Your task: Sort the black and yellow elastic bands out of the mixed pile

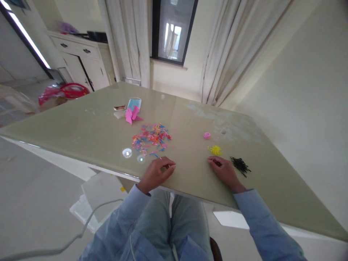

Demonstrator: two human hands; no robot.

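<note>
My left hand point(158, 173) rests at the table's near edge, thumb and fingers brought together in a pinch; whatever is between them is too small to make out. Just beyond it lies a loose heap of small multicoloured bands point(153, 135), mostly red, pink, blue and orange, looking like rubber bands. My right hand point(225, 171) is on the table with its fingers curled in, and I cannot see what they hold. A small yellow pile of bands point(215, 150) sits right beyond its fingers. To its right is a black pile of bands point(240, 165). A pink clump point(206, 135) lies farther back.
The glossy table point(187, 145) also bears a blue face mask point(135, 104), pink folded paper point(132, 114) and a small box point(119, 108) at the back left. Light reflections show near the left hand. A cabinet point(81, 59) and a red round object point(74, 90) stand beyond the table.
</note>
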